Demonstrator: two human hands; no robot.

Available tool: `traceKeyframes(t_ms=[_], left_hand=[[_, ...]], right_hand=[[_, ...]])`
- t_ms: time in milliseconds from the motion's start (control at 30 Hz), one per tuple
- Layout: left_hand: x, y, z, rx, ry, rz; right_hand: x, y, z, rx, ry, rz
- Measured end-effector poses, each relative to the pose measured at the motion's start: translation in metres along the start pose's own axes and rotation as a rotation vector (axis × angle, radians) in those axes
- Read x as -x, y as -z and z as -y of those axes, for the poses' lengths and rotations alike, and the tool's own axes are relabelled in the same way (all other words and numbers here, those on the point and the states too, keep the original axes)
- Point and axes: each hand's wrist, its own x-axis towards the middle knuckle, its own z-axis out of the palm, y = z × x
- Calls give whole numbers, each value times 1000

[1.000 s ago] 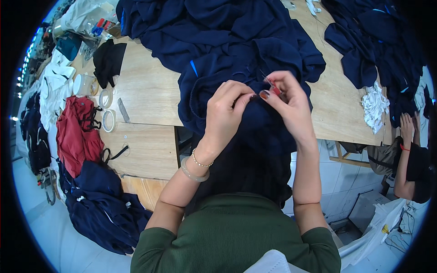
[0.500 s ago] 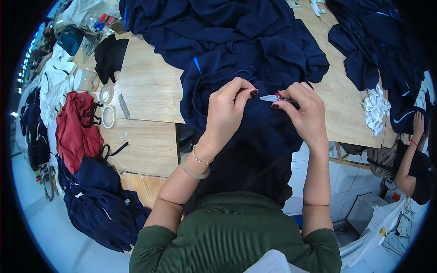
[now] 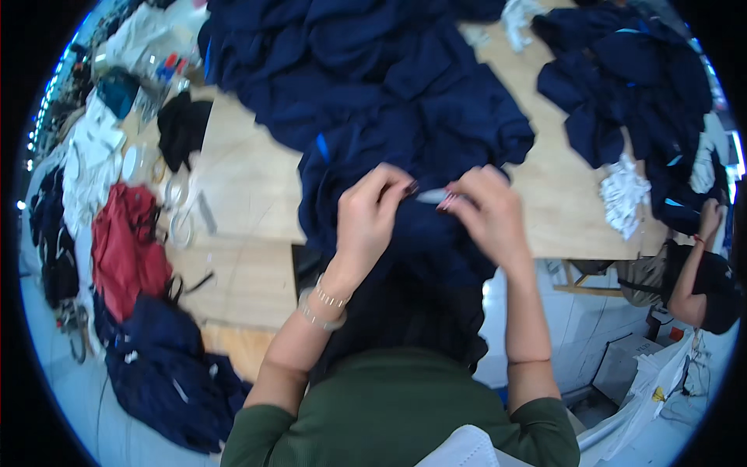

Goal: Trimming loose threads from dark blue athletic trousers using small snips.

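Observation:
A navy garment (image 3: 350, 187) with a bright blue mark lies bunched over the table's near edge and hangs down in front of me. Above it, my left hand (image 3: 368, 214) is closed in a pinch; whatever sits between its fingertips is too small to make out. My right hand (image 3: 492, 216) grips a pair of small thread snips (image 3: 429, 197), their silver blades pointing left toward the left fingertips. Fingers hide most of the snips' handle, and motion blurs the picture.
More navy cloth (image 3: 373, 54) covers the table's far side. To the left are rolls of tape (image 3: 181, 230), a metal strip (image 3: 206, 212) and a red garment (image 3: 128, 249). White scraps (image 3: 625, 196) and a navy pile (image 3: 622, 93) lie right, near another person's arm (image 3: 689, 276).
Both hands appear lower and slightly further left in view, with the snips still in the right one. The whole scene has shifted and blurred.

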Motion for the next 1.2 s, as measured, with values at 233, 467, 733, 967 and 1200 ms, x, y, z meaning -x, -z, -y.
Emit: traceKeyframes(t_ms=[233,467,733,967,1200], left_hand=[[16,20,4,146,164,-151],[14,20,0,-298,105,86],[3,11,0,-76,247,294],[8,18,4,157,366,402],[5,21,-4,277,455,341]], right_hand=[[18,-16,-4,-227,-180,-57],[23,-15,-14,-501,-421,-143],[25,-11,-19,-382,-384,-144],[25,-8,3,-260,-336,-93],[26,-7,6,-164,-255,-64]])
